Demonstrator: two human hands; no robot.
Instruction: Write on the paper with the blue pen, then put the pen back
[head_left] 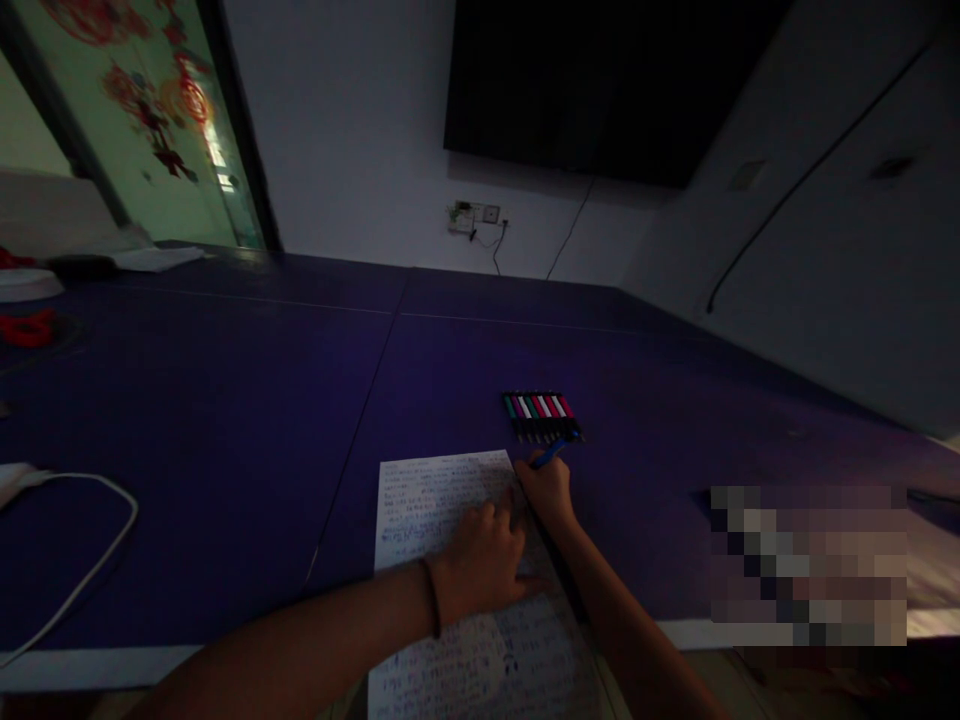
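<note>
A white sheet of paper point(435, 500) covered in handwriting lies on the dark purple table point(225, 400) near its front edge. My left hand point(480, 565) rests flat on the sheet with fingers stretched out, a thin band on its wrist. My right hand point(547, 490) sits at the sheet's upper right corner, fingers closed round a blue pen point(551, 455). Just beyond it lies a row of several pens point(541, 415) with coloured and white barrels, side by side.
A white cable point(90, 560) loops at the left front of the table. Red items point(30, 328) and white papers point(150, 258) lie at the far left. A dark screen point(600, 80) hangs on the wall behind. A blurred patch covers the right front.
</note>
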